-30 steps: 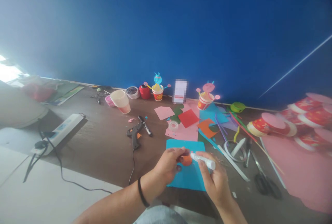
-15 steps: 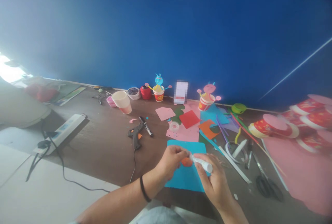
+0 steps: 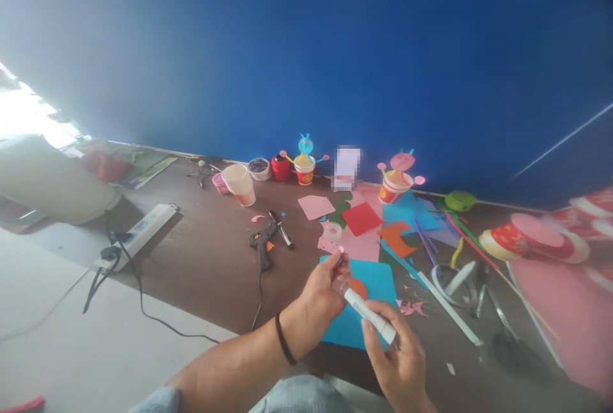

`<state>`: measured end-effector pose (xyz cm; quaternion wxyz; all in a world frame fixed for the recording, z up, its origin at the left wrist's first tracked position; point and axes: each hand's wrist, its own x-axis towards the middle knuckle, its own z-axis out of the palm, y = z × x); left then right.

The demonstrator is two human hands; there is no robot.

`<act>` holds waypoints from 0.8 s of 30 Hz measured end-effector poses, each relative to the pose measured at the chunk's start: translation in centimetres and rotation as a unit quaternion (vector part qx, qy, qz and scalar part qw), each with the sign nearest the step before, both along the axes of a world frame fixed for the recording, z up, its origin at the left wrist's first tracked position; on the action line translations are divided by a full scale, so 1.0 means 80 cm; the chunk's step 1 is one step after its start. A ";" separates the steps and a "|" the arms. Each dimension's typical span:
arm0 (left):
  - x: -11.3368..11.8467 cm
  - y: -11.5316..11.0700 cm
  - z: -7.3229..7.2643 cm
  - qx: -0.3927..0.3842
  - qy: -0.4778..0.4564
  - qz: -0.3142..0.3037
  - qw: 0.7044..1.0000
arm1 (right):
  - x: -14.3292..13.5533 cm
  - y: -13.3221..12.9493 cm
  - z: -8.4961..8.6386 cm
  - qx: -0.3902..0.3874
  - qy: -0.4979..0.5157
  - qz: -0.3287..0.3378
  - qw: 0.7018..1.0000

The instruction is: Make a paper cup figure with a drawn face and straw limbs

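blue wall (image 3: 306,62) at the back, dark table (image 3: 211,266) in front of it. blue sheet (image 3: 357,330) lies flat on the table, under both hands. left hand (image 3: 318,292) hangs above the sheet's left side, thumb and finger pinching a small pink piece. right hand (image 3: 397,349) grasps a white tube (image 3: 368,316) by its rear end, tube slanting up toward the left hand. glue gun (image 3: 262,244) is on its side, left of the sheet; its cord (image 3: 259,301) runs down near the left forearm. risk: forearm catches cord, drags gun. can't tell if it's hot.

tube's front end is right at the left hand's lower fingers; can't tell if it's capped or touching. if that end is bare and sticky, i'd expect smears on fingers or sheet. orange disc (image 3: 359,288) is over the sheet, just beside the tube tip, so a stray stroke could shift it. pink piece (image 3: 341,250) is the smallest: grip is shallow, a nudge from the tube could drop it.
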<state>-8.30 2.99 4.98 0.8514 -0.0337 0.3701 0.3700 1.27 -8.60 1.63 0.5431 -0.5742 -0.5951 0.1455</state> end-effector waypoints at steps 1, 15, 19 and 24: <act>0.000 -0.001 -0.001 0.000 -0.001 0.000 1.000 | 0.000 0.001 0.001 0.003 -0.012 0.007 1.000; 0.007 -0.012 -0.014 0.026 0.012 0.002 1.000 | -0.001 0.001 -0.005 -0.028 -0.063 0.039 0.997; 0.010 -0.016 -0.015 0.054 0.041 -0.012 0.998 | -0.006 -0.004 -0.011 -0.097 -0.002 0.038 0.995; 0.016 -0.017 -0.013 0.101 0.081 -0.017 0.991 | -0.022 -0.014 -0.015 -0.125 0.064 0.004 0.990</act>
